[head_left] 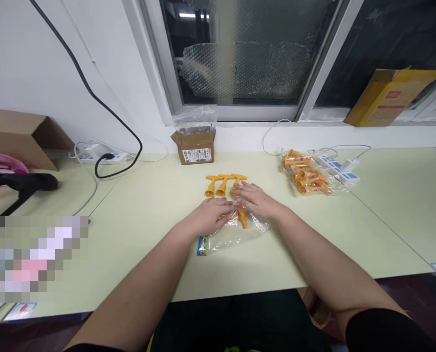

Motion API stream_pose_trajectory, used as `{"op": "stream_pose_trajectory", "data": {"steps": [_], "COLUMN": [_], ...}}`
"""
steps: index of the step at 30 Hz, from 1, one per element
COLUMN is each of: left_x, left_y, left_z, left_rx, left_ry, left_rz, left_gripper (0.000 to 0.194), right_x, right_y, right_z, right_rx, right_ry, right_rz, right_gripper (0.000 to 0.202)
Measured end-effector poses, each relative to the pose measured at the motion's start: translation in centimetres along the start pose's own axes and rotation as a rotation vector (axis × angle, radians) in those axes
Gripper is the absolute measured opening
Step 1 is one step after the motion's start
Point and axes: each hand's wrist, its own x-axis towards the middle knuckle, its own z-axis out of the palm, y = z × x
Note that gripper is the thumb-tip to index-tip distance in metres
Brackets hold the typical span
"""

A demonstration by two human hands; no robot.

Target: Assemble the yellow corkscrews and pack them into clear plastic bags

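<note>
A clear plastic bag (232, 237) with a colourful label at its left end lies flat on the pale table. Inside or under its film is an orange T-shaped piece (243, 217). My left hand (212, 215) rests on the bag's upper left part, its fingers stretched out to the right. On the bag's upper right edge lies my right hand (256, 199), fingers spread, with some fingertips by the rightmost of three orange T-shaped pieces (222, 186). Those three stand side by side just beyond my hands.
Bagged orange pieces (306, 173) lie at the right, beside a white power strip (337, 168). A small cardboard box (196, 146) stands by the wall. Black cable (93, 95) hangs at the left, near a larger cardboard box (23, 134).
</note>
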Motion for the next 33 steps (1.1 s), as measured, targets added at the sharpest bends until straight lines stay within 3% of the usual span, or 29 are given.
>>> {"op": "stream_pose_trajectory", "data": {"steps": [2,6,10,15,19,21,24,29,33], "left_x": [-0.1,-0.2,-0.3,-0.1,-0.2,-0.2,-0.1,0.7,1.6], "left_y": [-0.1,-0.1,-0.2,-0.2,0.2,0.9,2.6,5.2,5.8], "left_z": [0.0,-0.1,-0.4,-1.0,-1.1,-1.0,-0.7,0.6,1.4], "left_rx": [-0.003,0.002,0.039,0.031,0.01,0.011,0.035,0.138,0.225], "left_ry": [-0.006,0.018,0.099,0.081,0.135,0.168,0.175,0.125,0.084], "left_rz": [-0.009,-0.075,-0.116,-0.15,-0.126,-0.096,-0.027,0.072,0.07], "left_gripper": [0.042,0.044,0.043,0.05,0.048,0.043,0.04,0.045,0.045], "right_x": [0.1,-0.2,-1.5,-3.3,-3.6,-3.5,-3.5,-4.6,-5.0], "right_y": [0.2,1.1,2.5,3.4,3.1,2.9,3.1,3.6,3.2], "right_z": [0.1,-0.7,-2.2,-4.2,-4.3,-3.9,-3.7,-5.2,-5.8], "right_rx": [-0.018,-0.06,-0.013,-0.021,-0.072,-0.051,-0.039,0.031,0.132], "right_ry": [-0.049,0.059,0.111,0.078,0.172,0.12,0.013,-0.083,-0.185], "right_rz": [0.043,0.067,0.278,0.556,0.591,0.577,0.613,0.605,0.641], "right_gripper": [0.051,0.046,0.045,0.04,0.041,0.049,0.046,0.051,0.048]}}
